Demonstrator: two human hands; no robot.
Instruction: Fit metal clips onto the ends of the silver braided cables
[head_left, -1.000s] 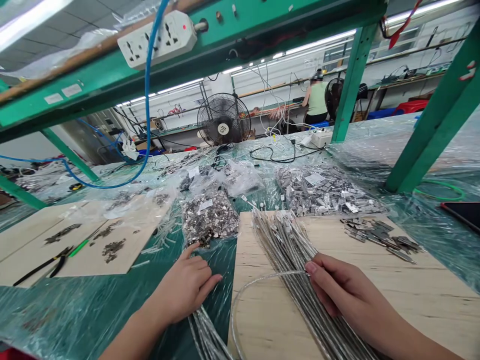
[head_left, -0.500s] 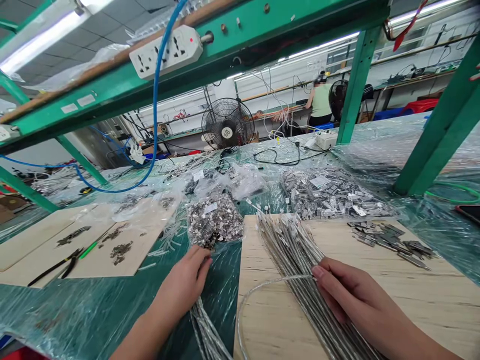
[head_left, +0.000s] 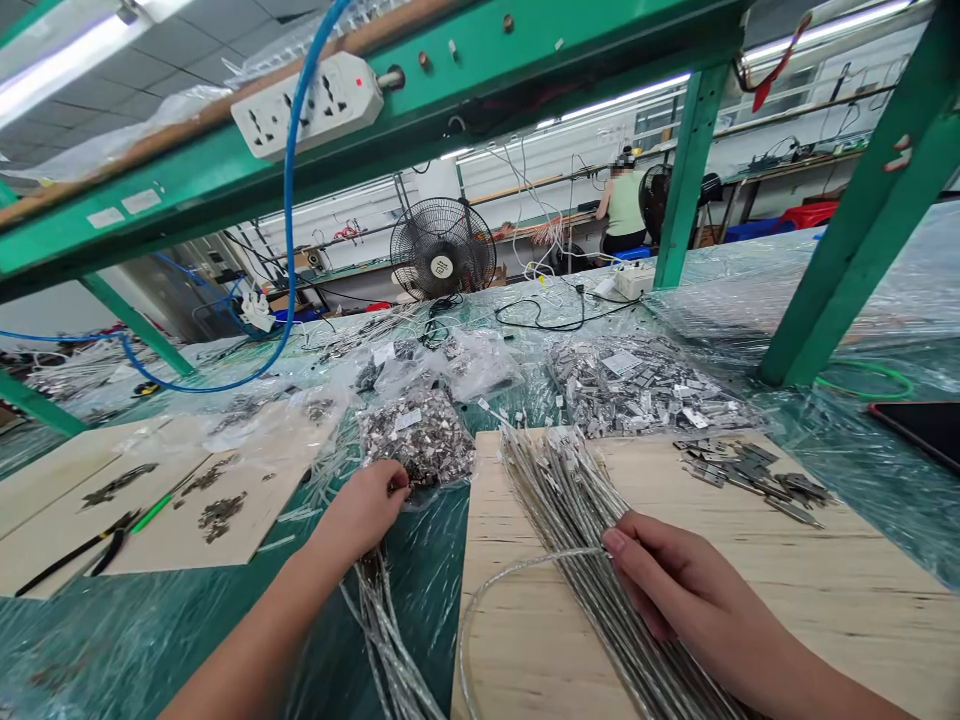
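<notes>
Right hand (head_left: 694,580): thumb and forefinger closed in a pinch on one silver cable (head_left: 499,572), which loops leftward and down over the plywood board (head_left: 525,650). The same hand lies above a thick cable bundle (head_left: 559,500) laid lengthwise on that board, tagged ends pointing away from the person.

Left hand (head_left: 367,505): fingers curled at the near edge of a clear bag of small metal parts (head_left: 420,425); whether anything is grasped cannot be told. A smaller bunch of cables (head_left: 394,640) lies beneath it, left of the board.

Loose flat metal pieces (head_left: 750,468) lie on the board's far right area; a larger bag of metal pieces (head_left: 649,385) lies just beyond. At left, black-handled pliers (head_left: 71,558) rest near piled small parts (head_left: 221,515). A black fan (head_left: 442,250) stands at the back.
</notes>
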